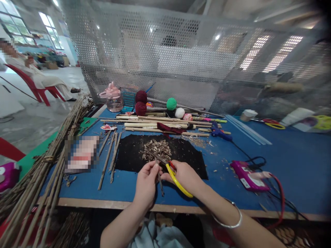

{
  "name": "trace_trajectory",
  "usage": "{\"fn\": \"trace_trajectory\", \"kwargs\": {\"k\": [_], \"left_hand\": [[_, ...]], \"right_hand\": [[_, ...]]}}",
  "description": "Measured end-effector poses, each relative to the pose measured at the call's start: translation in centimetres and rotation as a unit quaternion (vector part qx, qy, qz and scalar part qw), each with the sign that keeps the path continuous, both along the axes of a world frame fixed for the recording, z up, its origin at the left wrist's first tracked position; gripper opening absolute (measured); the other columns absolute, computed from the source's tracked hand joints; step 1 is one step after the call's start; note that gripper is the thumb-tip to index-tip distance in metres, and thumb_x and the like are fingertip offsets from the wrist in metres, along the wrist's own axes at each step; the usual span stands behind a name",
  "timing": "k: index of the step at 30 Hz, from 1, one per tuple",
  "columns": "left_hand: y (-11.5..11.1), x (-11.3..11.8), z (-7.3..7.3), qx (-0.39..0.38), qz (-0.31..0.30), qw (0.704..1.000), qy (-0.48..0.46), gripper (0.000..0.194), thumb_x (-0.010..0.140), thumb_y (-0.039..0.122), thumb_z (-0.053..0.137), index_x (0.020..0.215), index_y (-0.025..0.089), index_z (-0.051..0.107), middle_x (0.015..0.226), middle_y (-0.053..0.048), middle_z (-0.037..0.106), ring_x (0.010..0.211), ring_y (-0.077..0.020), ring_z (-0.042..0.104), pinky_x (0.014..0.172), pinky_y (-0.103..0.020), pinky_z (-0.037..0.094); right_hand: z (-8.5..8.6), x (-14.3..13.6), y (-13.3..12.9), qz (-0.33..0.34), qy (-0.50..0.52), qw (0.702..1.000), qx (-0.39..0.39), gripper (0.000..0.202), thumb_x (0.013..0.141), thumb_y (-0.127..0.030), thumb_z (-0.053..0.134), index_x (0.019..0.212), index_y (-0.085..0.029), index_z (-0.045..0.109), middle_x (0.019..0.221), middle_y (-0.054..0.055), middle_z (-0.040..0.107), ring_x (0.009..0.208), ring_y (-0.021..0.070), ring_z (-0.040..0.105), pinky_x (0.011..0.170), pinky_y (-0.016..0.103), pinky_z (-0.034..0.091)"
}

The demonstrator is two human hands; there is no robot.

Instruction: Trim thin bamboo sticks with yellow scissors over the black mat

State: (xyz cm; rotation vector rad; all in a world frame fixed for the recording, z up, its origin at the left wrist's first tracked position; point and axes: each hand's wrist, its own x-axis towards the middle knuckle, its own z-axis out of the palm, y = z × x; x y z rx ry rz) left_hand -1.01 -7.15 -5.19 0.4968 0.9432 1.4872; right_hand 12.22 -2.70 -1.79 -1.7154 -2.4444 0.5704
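Note:
My left hand (148,182) is closed around a thin dry twig (161,187), whose lower end hangs toward the table's front edge. In my right hand (184,174) is a pair of yellow-handled scissors (178,184). Their blades lie at the upper end of the twig, close to my left fingertips. Just beyond both hands, a heap of small cut twig pieces (157,148) rests on a black cloth (131,151). Several longer sticks (106,167) lie left of the cloth.
Long bundled stalks (55,148) lean over the table's left side. Pale wooden rods (144,125), yarn balls (171,103), a pink-lidded jug (113,100) and a blue glue gun (219,132) lie farther back. A purple power strip (249,177) with cables sits right. A person sits on a red chair (28,84).

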Motion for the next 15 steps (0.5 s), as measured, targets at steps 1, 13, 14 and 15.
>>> {"fn": "trace_trajectory", "kwargs": {"k": [1, 13, 14, 15], "left_hand": [[0.0, 0.0, 0.1, -0.003, 0.0, 1.0, -0.013, 0.029, 0.07, 0.036, 0.062, 0.09, 0.016, 0.059, 0.07, 0.0, 0.059, 0.059, -0.0074, 0.053, 0.057, -0.019, 0.042], [0.1, -0.1, -0.2, 0.022, 0.008, 1.0, 0.016, 0.022, 0.075, 0.035, 0.057, 0.071, 0.014, 0.054, 0.063, 0.003, 0.049, 0.053, -0.0049, 0.04, 0.051, -0.016, 0.035], [0.0, -0.1, -0.1, 0.025, 0.001, 0.999, 0.036, 0.022, 0.075, 0.035, 0.056, 0.071, 0.014, 0.055, 0.063, 0.002, 0.05, 0.054, -0.0053, 0.041, 0.052, -0.016, 0.035], [-0.1, -0.1, 0.0, 0.027, -0.007, 0.998, 0.052, 0.023, 0.075, 0.036, 0.056, 0.071, 0.013, 0.056, 0.063, 0.001, 0.051, 0.055, -0.0058, 0.042, 0.053, -0.016, 0.035]], "right_hand": [[0.0, 0.1, 0.1, -0.003, 0.007, 1.0, -0.006, 0.047, 0.065, -0.066, 0.05, 0.071, -0.02, 0.051, 0.064, 0.002, 0.059, 0.055, 0.0138, 0.05, 0.046, 0.021, 0.024], [0.6, -0.3, -1.3, 0.011, 0.042, 0.999, 0.028, 0.052, 0.059, -0.058, 0.063, 0.09, -0.019, 0.048, 0.088, 0.005, 0.058, 0.08, 0.02, 0.056, 0.064, 0.025, 0.036], [0.6, -0.4, -1.3, 0.013, 0.046, 0.998, 0.034, 0.051, 0.059, -0.056, 0.064, 0.09, -0.019, 0.048, 0.087, 0.005, 0.058, 0.081, 0.0202, 0.055, 0.065, 0.026, 0.036], [0.5, -0.5, -1.3, 0.014, 0.047, 0.998, 0.04, 0.05, 0.059, -0.055, 0.064, 0.089, -0.018, 0.048, 0.087, 0.005, 0.057, 0.081, 0.0202, 0.055, 0.065, 0.026, 0.036]]}}
